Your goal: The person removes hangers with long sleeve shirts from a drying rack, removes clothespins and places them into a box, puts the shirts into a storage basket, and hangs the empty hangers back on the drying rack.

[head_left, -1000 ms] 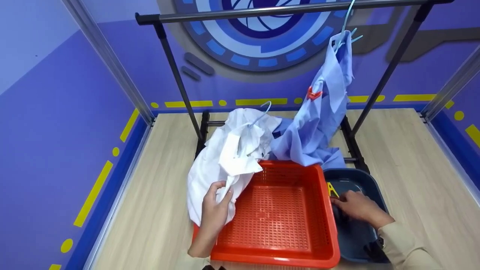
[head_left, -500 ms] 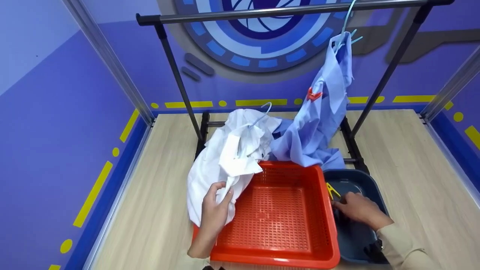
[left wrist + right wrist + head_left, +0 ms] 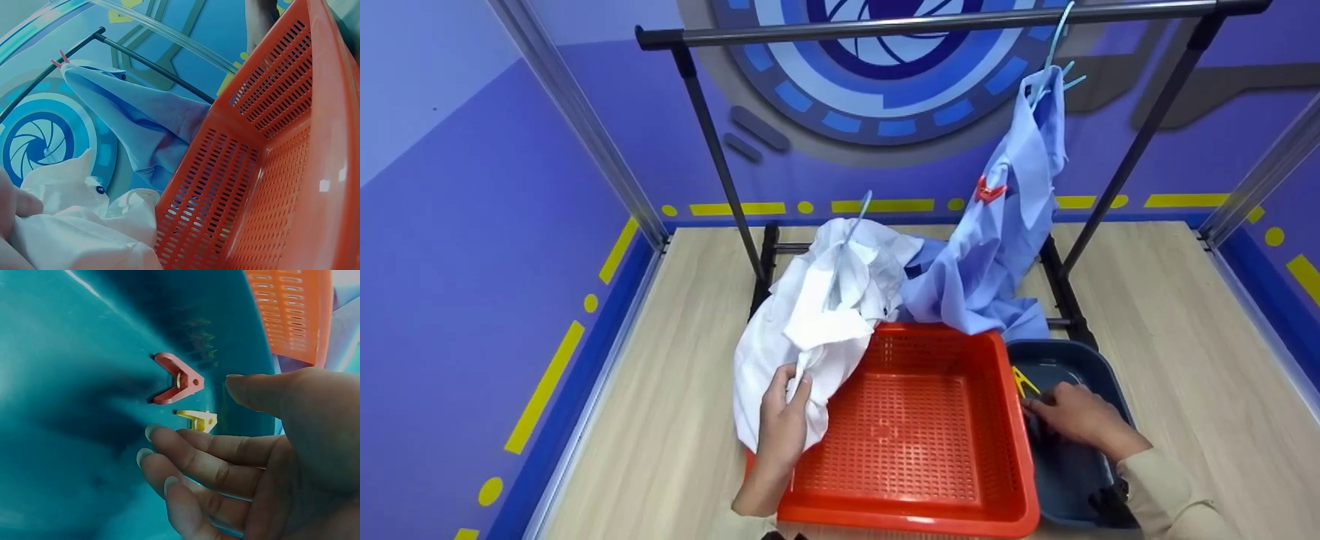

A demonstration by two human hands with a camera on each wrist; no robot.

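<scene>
My left hand [image 3: 784, 420] pinches the edge of a white shirt [image 3: 780, 337] near its collar, over the left side of a red basket [image 3: 907, 517]. A light blue hanger [image 3: 851, 229] sits inside the shirt. Down in a dark tray [image 3: 1114, 375] is my right hand [image 3: 1080, 415], thumb apart from bent, loose fingers. The right wrist view shows nothing between them. Just beyond the fingertips lie a red clothespin [image 3: 179, 381] and a yellow clothespin [image 3: 205, 421], the yellow one partly covered by the fingers. In the left wrist view only part of the left hand [image 3: 17, 211] shows.
A garment rack [image 3: 885, 31] stands behind the basket. From its bar hangs a blue shirt [image 3: 1020, 202] on a hanger, with a red clip [image 3: 988, 190] on it; its lower part drapes toward the basket's back rim. Wall panels [image 3: 510, 225] enclose the floor.
My left hand has shifted slightly left with the white shirt's collar, and the hanger hook has tilted left and up. The yellow clothespin tilted earlier; my right hand has barely moved.
</scene>
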